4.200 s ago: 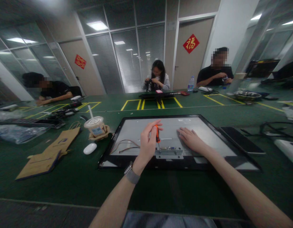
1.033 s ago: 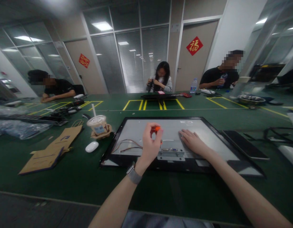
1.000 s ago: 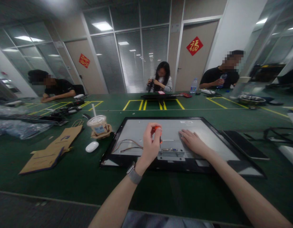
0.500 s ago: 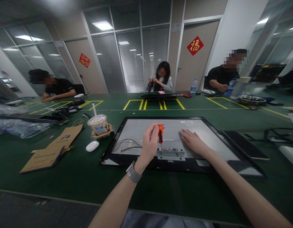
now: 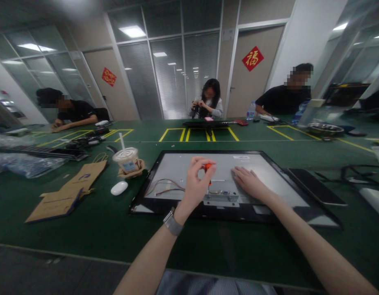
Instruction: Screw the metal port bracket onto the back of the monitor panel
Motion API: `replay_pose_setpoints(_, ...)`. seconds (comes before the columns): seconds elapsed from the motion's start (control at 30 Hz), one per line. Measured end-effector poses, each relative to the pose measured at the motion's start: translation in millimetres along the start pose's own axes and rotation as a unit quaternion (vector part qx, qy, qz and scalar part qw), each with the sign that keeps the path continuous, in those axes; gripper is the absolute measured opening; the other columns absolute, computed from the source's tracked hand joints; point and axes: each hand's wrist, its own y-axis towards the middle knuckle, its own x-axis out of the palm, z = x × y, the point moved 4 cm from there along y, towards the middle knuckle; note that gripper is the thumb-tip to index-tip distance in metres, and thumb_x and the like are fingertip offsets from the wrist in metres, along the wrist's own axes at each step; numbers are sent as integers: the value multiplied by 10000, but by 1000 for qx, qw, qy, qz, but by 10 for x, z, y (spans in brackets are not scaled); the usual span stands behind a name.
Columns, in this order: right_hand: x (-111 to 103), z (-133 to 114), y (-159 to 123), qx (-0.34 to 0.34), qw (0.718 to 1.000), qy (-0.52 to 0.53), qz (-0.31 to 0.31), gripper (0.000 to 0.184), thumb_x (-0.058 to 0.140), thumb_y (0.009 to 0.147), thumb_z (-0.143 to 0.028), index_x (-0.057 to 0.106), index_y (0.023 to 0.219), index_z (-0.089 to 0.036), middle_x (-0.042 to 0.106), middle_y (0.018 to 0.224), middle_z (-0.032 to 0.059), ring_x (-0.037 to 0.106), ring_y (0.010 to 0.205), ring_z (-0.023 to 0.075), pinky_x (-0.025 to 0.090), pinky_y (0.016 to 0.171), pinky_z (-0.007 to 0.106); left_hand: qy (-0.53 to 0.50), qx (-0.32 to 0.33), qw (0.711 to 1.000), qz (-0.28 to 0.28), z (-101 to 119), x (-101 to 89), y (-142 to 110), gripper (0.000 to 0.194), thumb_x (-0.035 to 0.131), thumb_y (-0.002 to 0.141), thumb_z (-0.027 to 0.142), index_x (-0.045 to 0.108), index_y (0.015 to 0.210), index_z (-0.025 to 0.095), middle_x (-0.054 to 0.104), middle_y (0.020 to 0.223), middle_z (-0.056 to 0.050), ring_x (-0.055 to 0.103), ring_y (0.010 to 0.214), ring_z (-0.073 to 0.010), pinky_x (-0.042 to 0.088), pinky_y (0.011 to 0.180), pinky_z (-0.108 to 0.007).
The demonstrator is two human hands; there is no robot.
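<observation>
My left hand (image 5: 198, 179) is closed around the orange and black handle of a screwdriver (image 5: 209, 167), fingers curled about its top. The shaft points down at a metal bracket (image 5: 222, 199) with connector ports, near the front edge of a flat display panel (image 5: 189, 164); the tip is too small to make out. My right hand (image 5: 249, 182) lies flat on the panel's grey back, fingers stretched out and holding nothing. Thin cables (image 5: 167, 189) lie on the panel left of my left hand.
Left of the panel are a drink cup (image 5: 127, 160), a white mouse (image 5: 119, 188) and a brown paper bag (image 5: 69, 186). A dark flat device (image 5: 317, 187) lies to the right, by black cables. Several people sit across the green table (image 5: 115, 229).
My left fingers have shifted around the screwdriver handle, the thumb now apart and covering more of it. My right hand stays put. The person at the far right has leaned left.
</observation>
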Motion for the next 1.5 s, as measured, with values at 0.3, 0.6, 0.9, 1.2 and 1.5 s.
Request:
replay_pose_setpoints(0.3,37,30,9,-1,1000,1,10,510,267,1041,-323,531,1466,-225,490,1559,139,440,1431,322,380,1123,589,-21,-39,999,-15,12,-17,7,290,438,1022,284,705,1041,172,662,936,-70,623,871,-169,501,799,-290)
replay_pose_setpoints(0.6,65,30,7,-5,1000,-4,24,509,271,1036,-309,537,1457,-205,495,1552,152,454,1420,324,382,1119,591,-24,-37,999,-24,11,9,-1,251,484,1010,280,700,1076,172,642,900,-60,609,822,-160,497,797,-299)
replay_pose_setpoints(0.9,100,63,13,-15,999,-4,35,495,289,1033,-317,549,1445,-233,514,1538,144,457,1416,323,388,1109,596,-2,-4,1000,-21,14,-2,7,174,612,951,308,722,1022,193,596,891,-40,580,807,-160,498,782,-307)
replay_pose_setpoints(1.2,56,42,11,-5,1000,3,17,503,280,1034,-318,542,1451,-214,500,1549,151,450,1422,322,376,1120,598,14,5,1000,-23,26,2,9,162,679,907,338,739,967,200,589,949,-51,573,840,-161,507,822,-318)
replay_pose_setpoints(1.5,36,28,8,-11,1000,4,24,499,273,1035,-316,545,1448,-244,515,1540,135,455,1418,320,383,1115,595,5,-6,1000,-22,19,7,1,213,575,968,341,724,959,190,626,945,-59,589,875,-175,502,823,-313)
